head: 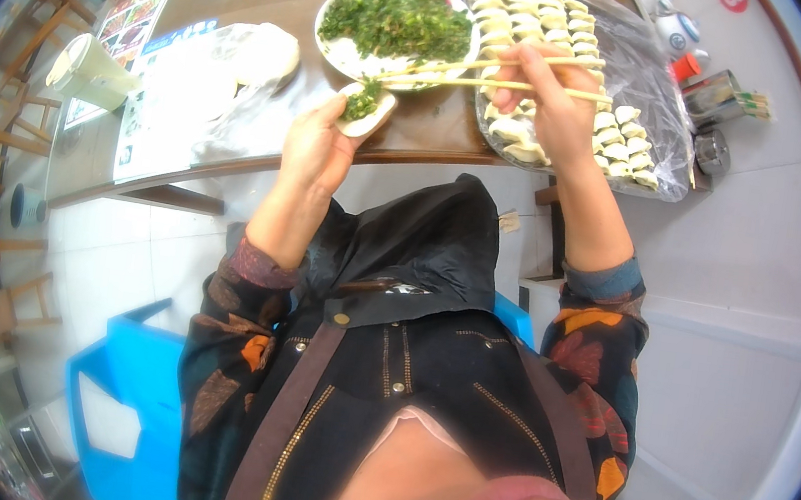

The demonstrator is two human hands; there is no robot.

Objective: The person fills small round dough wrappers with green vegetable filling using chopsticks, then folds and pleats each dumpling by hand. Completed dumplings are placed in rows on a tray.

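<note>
My left hand [320, 143] holds a round dumpling wrapper [371, 123] just off the table's front edge. A small heap of chopped green filling [363, 101] lies on the wrapper. My right hand [550, 100] grips a pair of chopsticks [459, 79], and their tips reach the filling. Behind the wrapper stands a white bowl [323, 53] with much more green filling [398, 21] in it. To its right a plastic-covered tray [637, 62] bears rows of folded dumplings [522, 21]; my right hand and forearm hide part of them.
On the left of the table [85, 159] are a pale stack, apparently wrappers [267, 54], on a plastic bag [224, 127], and a light-coloured cup [96, 74]. Right of the tray stand a metal chopstick holder [715, 97] and a small metal pot [712, 152]. A blue plastic chair [124, 358] is below.
</note>
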